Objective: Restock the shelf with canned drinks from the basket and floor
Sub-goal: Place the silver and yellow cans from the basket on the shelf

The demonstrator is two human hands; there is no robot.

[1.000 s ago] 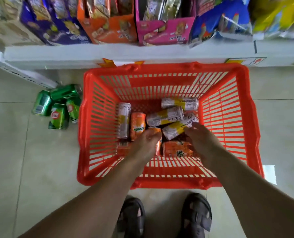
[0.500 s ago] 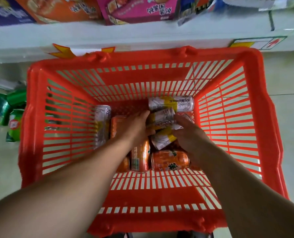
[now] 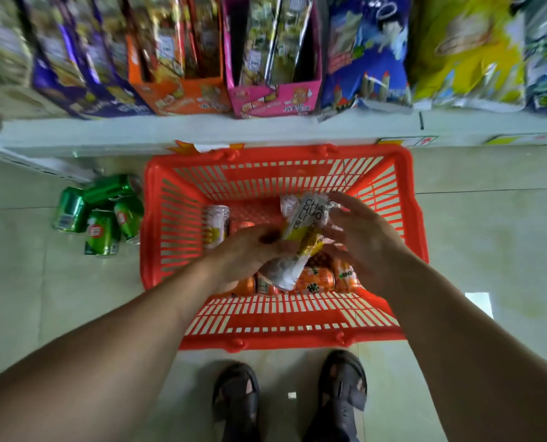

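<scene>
- The left hand [image 3: 249, 250] gripped a silver-and-yellow can [image 3: 300, 240], fingers curled round its middle, and held it above the other cans in the basket [image 3: 157, 250]; the can was tilted, its top toward 1 o'clock.
- The right hand [image 3: 361, 237] lay against the same can from the 3 o'clock side, fingers spread and mostly straight; whether it carried any weight could not be told. A second silver can seemed to sit behind it, but blur prevented confirmation.
- Judgement: the two-handed hold served to steady the can, or gather a pair, for one lift to the shelf [image 3: 265, 129].
- Below the hands, orange cans [image 3: 316, 280] lay on their sides along the basket's near wall; a further silver can [image 3: 216, 224] lay at 9 o'clock of the left hand, untouched.
- Judgement: the basket's open top left free room to raise the can straight up; its rims stood well apart from both wrists.
- The shelf edge ran just beyond the far rim at 12 o'clock, already carrying snack boxes [image 3: 272, 59] and bags [image 3: 466, 52]; no open slot was visible.
- Green cans [image 3: 101, 215] lay clustered on the floor [image 3: 489, 244] at 9 o'clock, outside the basket's left wall and not yet collected.
</scene>
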